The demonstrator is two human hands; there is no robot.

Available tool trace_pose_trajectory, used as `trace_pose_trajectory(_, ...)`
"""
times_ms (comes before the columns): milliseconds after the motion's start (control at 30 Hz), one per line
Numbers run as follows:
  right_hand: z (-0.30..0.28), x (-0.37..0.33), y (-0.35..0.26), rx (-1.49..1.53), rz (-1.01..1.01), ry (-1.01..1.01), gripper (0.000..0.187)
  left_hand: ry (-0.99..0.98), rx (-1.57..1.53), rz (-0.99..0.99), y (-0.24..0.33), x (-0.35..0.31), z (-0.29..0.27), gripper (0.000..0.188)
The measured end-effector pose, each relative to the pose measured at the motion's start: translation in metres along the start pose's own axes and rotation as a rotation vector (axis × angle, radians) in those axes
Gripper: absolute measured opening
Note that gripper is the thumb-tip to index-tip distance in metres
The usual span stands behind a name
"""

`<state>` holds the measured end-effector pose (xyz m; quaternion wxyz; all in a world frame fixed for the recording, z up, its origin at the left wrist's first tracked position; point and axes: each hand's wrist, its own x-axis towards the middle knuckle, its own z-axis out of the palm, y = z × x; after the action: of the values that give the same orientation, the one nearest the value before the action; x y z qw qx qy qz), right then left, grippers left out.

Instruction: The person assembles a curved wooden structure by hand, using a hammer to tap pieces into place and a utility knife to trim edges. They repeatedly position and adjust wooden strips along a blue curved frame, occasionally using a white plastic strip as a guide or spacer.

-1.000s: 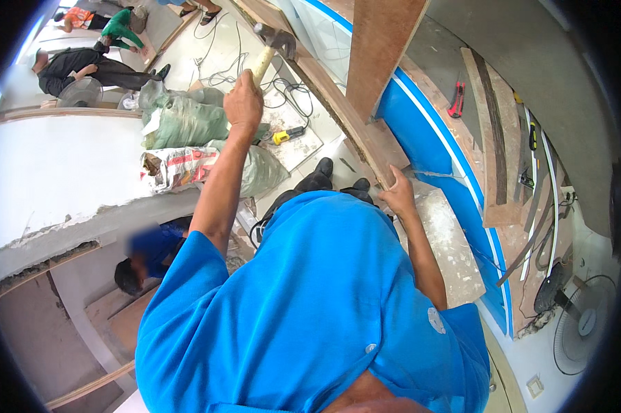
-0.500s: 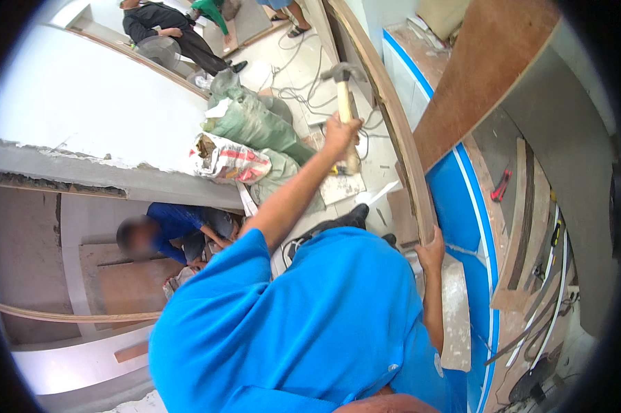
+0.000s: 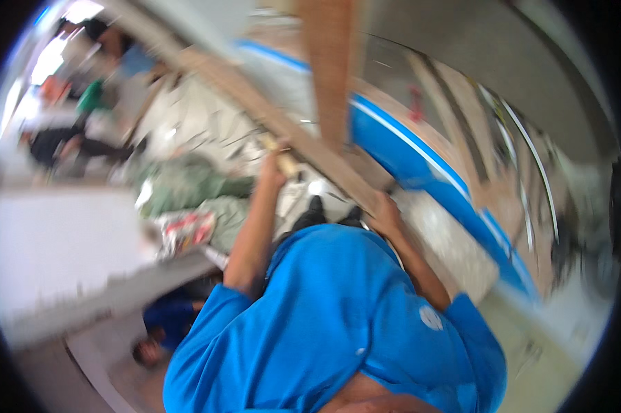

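Note:
My left hand (image 3: 274, 168) is closed around the pale wooden handle of a hammer (image 3: 289, 166). The hammer's head cannot be made out, as that spot is blurred beside the wood. A long, narrow wooden board (image 3: 296, 141) runs diagonally from the upper left toward my body. Its near end is in the grip of my right hand (image 3: 387, 217), with the fingers wrapped around the edge. The hammer and left hand are close against the board's left side.
Filled green sacks (image 3: 179, 182) and a white-and-red sack (image 3: 186, 230) lie at the left. A brown panel (image 3: 329, 76) stands beyond the board. Blue-edged curved surfacing (image 3: 420, 155) and wood strips (image 3: 455, 117) are at the right. A person in dark blue (image 3: 167, 320) crouches lower left; others are upper left.
The view has swung round, with blur. My left hand and the hammer, previously raised apart from the board, are now down beside it. My right hand keeps its hold on the board.

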<state>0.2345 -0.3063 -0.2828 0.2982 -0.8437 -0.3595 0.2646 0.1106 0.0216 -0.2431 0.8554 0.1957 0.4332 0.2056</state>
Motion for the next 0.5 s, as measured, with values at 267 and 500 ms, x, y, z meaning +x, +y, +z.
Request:
trace_pose_trajectory(267,0.000,-0.002,0.043,0.089,-0.016,0.139,0.068,0.156,0.736,0.470,0.008,-0.077,-0.013,0.021)
trace_pose_trajectory(500,0.031,-0.012,0.067,0.042,0.119,0.008,0.077,-0.325,1.488,0.422,-0.001,-0.073,0.088,0.031)
